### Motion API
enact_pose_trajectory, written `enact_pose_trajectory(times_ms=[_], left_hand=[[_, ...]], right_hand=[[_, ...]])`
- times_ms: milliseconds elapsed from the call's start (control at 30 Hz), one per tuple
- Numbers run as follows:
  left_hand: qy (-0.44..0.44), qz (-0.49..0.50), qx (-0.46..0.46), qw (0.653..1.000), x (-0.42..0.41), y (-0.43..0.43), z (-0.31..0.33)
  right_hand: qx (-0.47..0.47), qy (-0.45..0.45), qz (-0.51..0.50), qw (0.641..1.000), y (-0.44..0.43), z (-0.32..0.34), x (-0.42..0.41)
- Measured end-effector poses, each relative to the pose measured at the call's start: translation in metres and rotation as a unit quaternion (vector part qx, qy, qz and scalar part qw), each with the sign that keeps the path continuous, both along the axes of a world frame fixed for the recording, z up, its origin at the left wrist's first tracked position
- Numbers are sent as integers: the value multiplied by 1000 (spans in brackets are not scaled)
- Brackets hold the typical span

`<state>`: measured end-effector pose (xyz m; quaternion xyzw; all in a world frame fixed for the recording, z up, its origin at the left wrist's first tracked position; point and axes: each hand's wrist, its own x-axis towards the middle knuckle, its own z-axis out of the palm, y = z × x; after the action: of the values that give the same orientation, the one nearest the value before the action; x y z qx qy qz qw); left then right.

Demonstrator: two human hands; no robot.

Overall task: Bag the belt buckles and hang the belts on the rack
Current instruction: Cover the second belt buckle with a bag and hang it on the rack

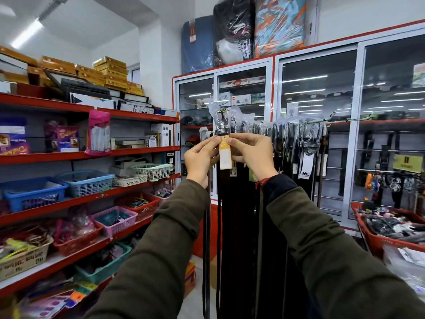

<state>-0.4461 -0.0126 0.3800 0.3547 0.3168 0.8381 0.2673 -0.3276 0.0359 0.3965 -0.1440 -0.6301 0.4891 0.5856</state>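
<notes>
Head view: two hands pinching one belt at the rack's left end.

The left hand (199,158) and right hand (249,154) both close fingertips on a dark belt (222,215) just below its buckle in a clear plastic bag (222,120), beside a white-and-yellow paper tag (225,156). It hangs at the left end of the horizontal metal rack rod (322,122), beside other bagged dark belts (296,137).
</notes>
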Motion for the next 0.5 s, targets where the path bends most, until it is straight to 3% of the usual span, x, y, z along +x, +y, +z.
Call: enact_pose_trajectory(times_ms=[300, 433, 500], left_hand=[[-25, -60, -71, 995, 2, -1, 3], [32, -2, -69, 997, 2, 5, -6], [116, 83, -75, 987, 0, 11, -17]], right_hand=[[-72, 8, 36, 997, 0, -5, 4], [-38, -32, -25, 998, 6, -12, 2], [-7, -57, -72, 996, 12, -21, 0]])
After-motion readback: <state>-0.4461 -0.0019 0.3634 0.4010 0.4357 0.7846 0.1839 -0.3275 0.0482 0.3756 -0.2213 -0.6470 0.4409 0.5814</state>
